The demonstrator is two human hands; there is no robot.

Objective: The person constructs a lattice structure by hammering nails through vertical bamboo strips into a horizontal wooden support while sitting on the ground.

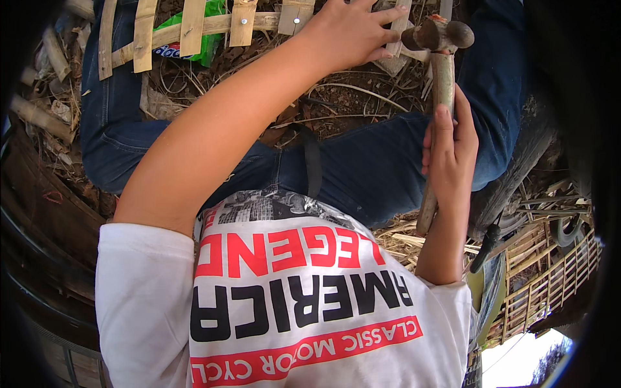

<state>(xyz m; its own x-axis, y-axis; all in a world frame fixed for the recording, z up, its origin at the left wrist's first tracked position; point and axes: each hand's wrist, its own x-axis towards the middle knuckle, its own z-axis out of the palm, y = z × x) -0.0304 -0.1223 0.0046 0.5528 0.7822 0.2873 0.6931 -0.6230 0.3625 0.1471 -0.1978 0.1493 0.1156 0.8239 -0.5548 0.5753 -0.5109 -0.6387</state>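
My right hand (455, 139) is wrapped round the wooden handle of a hammer (442, 77), which stands nearly upright in the picture with its rusty, rounded head at the top. Beside that head, my left hand (352, 35) reaches across with its fingers spread, the fingertips touching a narrow bamboo slat (396, 32). Further left, several flat bamboo slats (193, 26) cross a long bamboo rail (217, 24). Round nail heads show on two of them. Part of the left hand is cut off by the upper edge.
My legs in blue jeans (369, 165) lie spread round the work. Dry leaves and twigs cover the soil (349, 97). A green plastic wrapper (210, 39) lies under the slats. Bamboo offcuts (42, 119) are at left, a woven bamboo panel (550, 278) at lower right.
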